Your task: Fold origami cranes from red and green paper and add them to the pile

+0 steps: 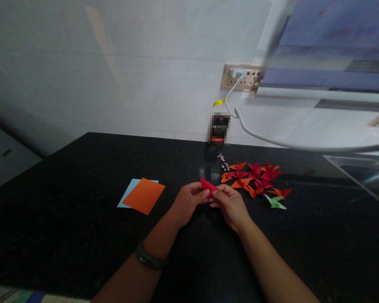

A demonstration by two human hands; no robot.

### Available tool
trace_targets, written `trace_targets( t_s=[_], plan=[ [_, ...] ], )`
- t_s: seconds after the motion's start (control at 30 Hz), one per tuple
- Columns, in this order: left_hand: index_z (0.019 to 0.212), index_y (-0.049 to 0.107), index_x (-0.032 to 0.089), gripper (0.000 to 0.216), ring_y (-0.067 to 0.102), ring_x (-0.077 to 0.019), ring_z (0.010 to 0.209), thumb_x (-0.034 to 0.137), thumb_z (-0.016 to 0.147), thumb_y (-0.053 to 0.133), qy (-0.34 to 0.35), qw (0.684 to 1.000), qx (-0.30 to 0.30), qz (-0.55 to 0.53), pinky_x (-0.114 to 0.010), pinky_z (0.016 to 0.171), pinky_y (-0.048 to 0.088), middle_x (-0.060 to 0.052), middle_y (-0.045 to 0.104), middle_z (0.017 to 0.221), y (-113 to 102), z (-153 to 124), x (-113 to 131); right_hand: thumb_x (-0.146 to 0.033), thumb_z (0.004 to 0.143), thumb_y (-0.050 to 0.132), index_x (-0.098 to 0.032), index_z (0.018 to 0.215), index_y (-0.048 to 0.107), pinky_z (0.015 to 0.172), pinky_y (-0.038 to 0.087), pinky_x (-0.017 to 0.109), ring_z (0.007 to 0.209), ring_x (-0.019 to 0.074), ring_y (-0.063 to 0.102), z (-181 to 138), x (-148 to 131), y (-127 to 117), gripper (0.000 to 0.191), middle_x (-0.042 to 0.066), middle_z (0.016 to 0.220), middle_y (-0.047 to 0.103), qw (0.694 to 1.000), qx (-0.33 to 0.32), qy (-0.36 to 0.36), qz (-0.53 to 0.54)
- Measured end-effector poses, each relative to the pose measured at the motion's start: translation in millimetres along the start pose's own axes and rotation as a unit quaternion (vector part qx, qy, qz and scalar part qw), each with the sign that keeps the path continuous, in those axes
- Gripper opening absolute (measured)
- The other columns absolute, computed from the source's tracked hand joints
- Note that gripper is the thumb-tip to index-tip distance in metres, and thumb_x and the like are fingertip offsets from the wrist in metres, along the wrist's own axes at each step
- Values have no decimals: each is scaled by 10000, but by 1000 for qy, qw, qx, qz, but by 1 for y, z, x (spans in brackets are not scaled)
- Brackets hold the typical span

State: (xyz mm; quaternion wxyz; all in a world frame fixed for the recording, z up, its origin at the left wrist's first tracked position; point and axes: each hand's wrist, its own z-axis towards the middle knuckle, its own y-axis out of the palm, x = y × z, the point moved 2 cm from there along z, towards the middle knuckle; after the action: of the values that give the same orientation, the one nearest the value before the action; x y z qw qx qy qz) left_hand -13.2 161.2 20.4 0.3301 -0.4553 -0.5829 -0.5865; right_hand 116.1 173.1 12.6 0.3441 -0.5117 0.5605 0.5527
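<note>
A small red piece of folded paper (208, 185) is pinched between my two hands above the dark counter. My left hand (189, 202) grips its left side with thumb and fingers, and my right hand (230, 205) grips its right side. The paper's pointed end sticks up at the upper left; its lower part is hidden by my fingers. To the right of my right hand lies a group of folded paper cranes (254, 179) in red and orange. A pale green paper crane (275, 202) sits at the group's near edge.
Left of my hands, an orange paper sheet (145, 195) overlaps a light blue sheet (128, 195) on the black counter (66, 219). A phone-like device (219, 129), pixelated, leans at the wall. A white cable (255, 135) runs from the socket (242, 78). A sink edge (356, 179) is at right.
</note>
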Motion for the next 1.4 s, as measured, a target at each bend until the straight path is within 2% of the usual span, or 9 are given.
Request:
trace_targets(
  t_s=[0.1, 0.2, 0.3, 0.4, 0.63, 1.07, 1.13, 1.23, 1.4],
  plan=[
    [808, 656, 129, 193, 588, -124, 752, 269, 677, 638, -2, 999, 16, 47, -251, 714, 463, -32, 655, 796, 1, -1, 1, -330, 658, 627, -157, 673, 586, 448, 398, 206, 501, 89, 473, 2, 1, -3, 178, -12, 610, 539, 991, 36, -72, -107],
    [812, 635, 135, 177, 597, -130, 763, 277, 730, 567, -12, 993, 45, 109, -230, 640, 480, -35, 651, 807, 2, -1, 2, -263, 680, 607, -175, 816, 624, 519, 411, 242, 560, 113, 478, 2, -3, -4, 163, 9, 691, 549, 938, 83, -209, -262],
    [829, 587, 141, 173, 617, -138, 712, 285, 762, 517, -22, 990, 53, 133, -208, 525, 470, -50, 647, 851, 4, 0, 2, -230, 739, 552, -191, 847, 636, 612, 425, 267, 646, 139, 527, -2, -7, -3, 143, 25, 724, 579, 890, 72, -299, -337],
    [861, 558, 144, 167, 622, -128, 645, 269, 755, 524, -31, 991, 50, 119, -217, 510, 467, -61, 649, 880, 6, 0, 0, -249, 784, 505, -184, 737, 635, 607, 422, 263, 625, 139, 545, -4, -6, -2, 152, 24, 681, 606, 895, 71, -277, -342],
    [1037, 529, 136, 455, 622, -155, 840, 38, 602, 622, 17, 996, 37, 81, -244, 715, 471, -75, 665, 958, 6, 2, -2, -271, 763, 519, -171, 642, 614, 543, 386, 235, 563, 124, 500, -2, -6, -4, 184, 1, 599, 561, 909, 114, -243, -318],
    [979, 614, 122, 301, 647, -159, 754, 281, 723, 602, 7, 993, 61, 96, -258, 646, 508, -85, 688, 884, 5, -1, 2, -309, 770, 503, -179, 660, 594, 488, 375, 227, 536, 120, 475, 0, -5, -6, 194, -5, 571, 527, 927, 116, -215, -286],
    [991, 618, 119, 328, 647, -170, 778, 311, 725, 604, 3, 994, 56, 91, -271, 667, 510, -97, 685, 914, 5, -1, 2, -290, 768, 507, -179, 733, 581, 505, 393, 235, 544, 122, 482, 0, -5, -7, 139, -3, 612, 535, 918, 140, -227, -293],
    [989, 627, 120, 329, 644, -177, 808, 309, 720, 614, -5, 995, 49, 89, -272, 681, 510, -103, 681, 943, 6, -1, 0, -223, 748, 527, -179, 766, 558, 567, 416, 258, 609, 135, 500, -1, -8, -9, 56, 13, 692, 536, 875, 174, -295, -343],
    [993, 638, 142, 317, 640, -177, 829, 299, 718, 619, -14, 995, 45, 85, -297, 714, 510, -89, 679, 959, 7, -1, -3, -148, 764, 495, -191, 809, 608, 622, 438, 288, 707, 166, 516, -3, -13, -7, 129, 44, 743, 543, 816, 151, -364, -422]
  ],
)
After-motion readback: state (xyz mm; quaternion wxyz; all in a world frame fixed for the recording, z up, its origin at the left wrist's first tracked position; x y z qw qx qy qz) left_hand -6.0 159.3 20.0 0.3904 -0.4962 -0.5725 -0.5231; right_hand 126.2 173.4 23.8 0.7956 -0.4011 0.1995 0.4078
